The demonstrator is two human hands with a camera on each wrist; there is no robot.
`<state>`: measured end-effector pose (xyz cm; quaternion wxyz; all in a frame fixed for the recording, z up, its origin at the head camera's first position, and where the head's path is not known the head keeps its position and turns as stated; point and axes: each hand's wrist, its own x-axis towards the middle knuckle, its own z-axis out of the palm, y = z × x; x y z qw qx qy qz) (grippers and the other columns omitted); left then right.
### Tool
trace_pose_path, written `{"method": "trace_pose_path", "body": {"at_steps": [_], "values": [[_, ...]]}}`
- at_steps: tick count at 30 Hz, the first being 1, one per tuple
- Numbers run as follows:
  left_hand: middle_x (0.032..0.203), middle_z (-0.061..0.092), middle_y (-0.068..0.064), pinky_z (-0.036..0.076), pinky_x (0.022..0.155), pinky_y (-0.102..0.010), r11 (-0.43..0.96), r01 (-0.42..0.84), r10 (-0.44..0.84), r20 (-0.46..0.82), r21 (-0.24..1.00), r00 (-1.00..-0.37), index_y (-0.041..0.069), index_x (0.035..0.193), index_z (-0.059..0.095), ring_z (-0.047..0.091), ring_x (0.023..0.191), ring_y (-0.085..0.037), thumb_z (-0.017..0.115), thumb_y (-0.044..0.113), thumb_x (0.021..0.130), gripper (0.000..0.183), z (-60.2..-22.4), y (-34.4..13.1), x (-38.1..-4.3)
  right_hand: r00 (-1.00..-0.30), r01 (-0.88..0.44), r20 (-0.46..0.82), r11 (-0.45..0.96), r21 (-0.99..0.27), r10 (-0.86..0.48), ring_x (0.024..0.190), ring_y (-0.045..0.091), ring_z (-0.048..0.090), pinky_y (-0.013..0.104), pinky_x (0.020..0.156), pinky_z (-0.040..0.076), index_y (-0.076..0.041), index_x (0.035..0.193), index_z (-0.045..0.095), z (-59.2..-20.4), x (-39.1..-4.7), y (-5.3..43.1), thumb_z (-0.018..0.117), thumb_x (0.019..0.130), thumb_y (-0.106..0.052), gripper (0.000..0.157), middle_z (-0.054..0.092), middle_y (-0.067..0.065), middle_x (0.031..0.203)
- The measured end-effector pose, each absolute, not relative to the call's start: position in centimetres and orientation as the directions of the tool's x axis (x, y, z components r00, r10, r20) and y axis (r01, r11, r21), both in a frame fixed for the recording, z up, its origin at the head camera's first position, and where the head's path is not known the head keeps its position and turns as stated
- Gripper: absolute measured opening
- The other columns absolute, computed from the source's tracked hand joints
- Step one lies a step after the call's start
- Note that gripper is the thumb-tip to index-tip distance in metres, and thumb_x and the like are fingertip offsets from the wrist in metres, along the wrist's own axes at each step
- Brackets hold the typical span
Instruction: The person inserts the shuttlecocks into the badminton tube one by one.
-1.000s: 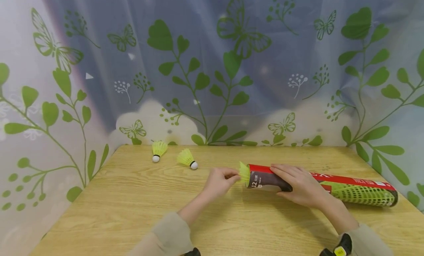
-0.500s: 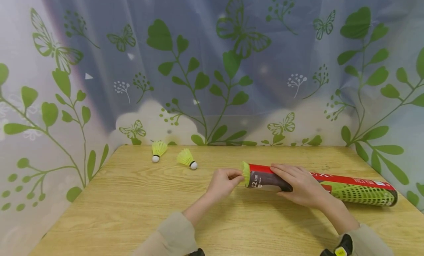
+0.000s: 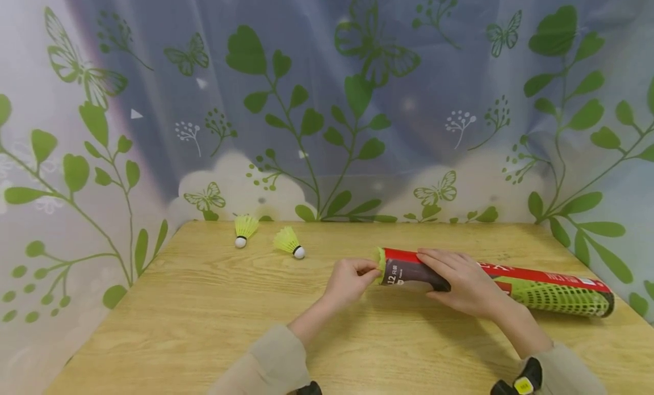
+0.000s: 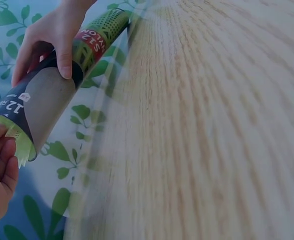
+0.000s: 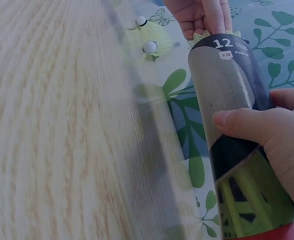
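A shuttlecock tube (image 3: 557,295), red, black and green, lies at a slant on the right of the wooden table. My right hand (image 3: 467,284) grips it near its left end, thumb on the near side and fingers over the top. From the tube's open mouth shows the yellow-green skirt edge of a shuttlecock (image 4: 23,145); the rest of it is hidden inside. My left hand (image 3: 349,280) pinches that skirt edge between thumb and fingers. In the right wrist view, the left fingers (image 5: 214,15) meet the skirt at the tube's rim.
Two yellow shuttlecocks with white heads, a left one (image 3: 246,229) and a right one (image 3: 289,243), lie near the back edge of the table (image 3: 204,304). Behind hangs a curtain (image 3: 317,100) with green leaves and butterflies.
The shuttlecock has slid deeper into the tube, so less of its skirt sticks out. My left hand has moved slightly right with it; the right hand keeps its hold on the tube.
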<state>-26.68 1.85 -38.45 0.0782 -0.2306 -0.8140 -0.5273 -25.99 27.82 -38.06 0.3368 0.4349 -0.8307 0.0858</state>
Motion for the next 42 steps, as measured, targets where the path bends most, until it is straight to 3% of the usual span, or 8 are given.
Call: {"method": "trace_pose_path", "body": {"at_steps": [8, 21, 27, 32, 38, 42], "values": [[0.094, 0.071, -0.013, 0.051, 0.068, -0.018, 0.310, 0.432, 0.269, 0.358, 0.847, -0.894, 0.000, 0.093, 0.073, 0.066, 0.084, -0.019, 0.066, 0.006, 0.085, 0.013, -38.8, 2.4, -27.2, -0.391, -0.779, 0.638, 0.608, 0.154, -0.663, 0.105, 0.030, 0.058, 0.051, 0.078, 0.047, -0.005, 0.129, 0.054, -37.8, -26.1, 27.6, 0.036, 0.086, -0.060, 0.072, 0.059, 0.013, 0.123], [0.102, 0.070, -0.013, 0.051, 0.085, -0.033, 0.292, 0.308, 0.251, 0.238, 0.906, -0.938, 0.000, 0.096, 0.073, 0.063, 0.100, -0.027, 0.066, 0.006, 0.084, 0.015, -39.0, 3.0, -27.8, -0.392, -0.779, 0.633, 0.606, 0.157, -0.668, 0.106, 0.030, 0.058, 0.051, 0.078, 0.047, -0.005, 0.129, 0.054, -37.6, -26.1, 27.6, 0.039, 0.086, -0.060, 0.072, 0.059, 0.013, 0.123], [0.102, 0.069, -0.015, 0.051, 0.084, -0.034, 0.293, 0.303, 0.263, 0.229, 0.907, -0.937, -0.001, 0.095, 0.072, 0.063, 0.100, -0.028, 0.067, 0.005, 0.083, 0.015, -39.2, 3.2, -28.0, -0.392, -0.775, 0.634, 0.610, 0.163, -0.667, 0.105, 0.030, 0.058, 0.051, 0.077, 0.048, -0.004, 0.129, 0.054, -37.9, -26.1, 27.8, 0.037, 0.086, -0.060, 0.073, 0.060, 0.013, 0.122], [0.105, 0.068, -0.014, 0.052, 0.083, -0.033, 0.308, 0.288, 0.281, 0.203, 0.907, -0.938, 0.000, 0.097, 0.072, 0.063, 0.100, -0.027, 0.066, 0.008, 0.084, 0.016, -39.1, 3.3, -28.0, -0.404, -0.776, 0.628, 0.613, 0.150, -0.665, 0.105, 0.029, 0.058, 0.051, 0.078, 0.047, -0.005, 0.130, 0.053, -37.9, -26.1, 28.0, 0.048, 0.085, -0.058, 0.070, 0.059, 0.013, 0.123], [0.107, 0.068, -0.013, 0.052, 0.081, -0.032, 0.282, 0.270, 0.297, 0.184, 0.921, -0.937, 0.001, 0.098, 0.072, 0.062, 0.100, -0.026, 0.066, 0.010, 0.085, 0.016, -39.4, 3.0, -28.2, -0.420, -0.768, 0.621, 0.624, 0.146, -0.662, 0.107, 0.029, 0.057, 0.050, 0.080, 0.047, -0.006, 0.130, 0.053, -38.0, -26.1, 28.0, 0.037, 0.086, -0.062, 0.074, 0.058, 0.012, 0.124], [0.107, 0.068, -0.014, 0.052, 0.081, -0.033, 0.267, 0.283, 0.325, 0.191, 0.921, -0.926, 0.000, 0.098, 0.072, 0.062, 0.099, -0.025, 0.066, 0.010, 0.086, 0.017, -39.5, 2.7, -28.2, -0.408, -0.774, 0.626, 0.615, 0.148, -0.665, 0.106, 0.029, 0.057, 0.050, 0.079, 0.047, -0.005, 0.130, 0.053, -38.1, -26.1, 28.0, 0.043, 0.085, -0.061, 0.072, 0.059, 0.013, 0.124]]}}
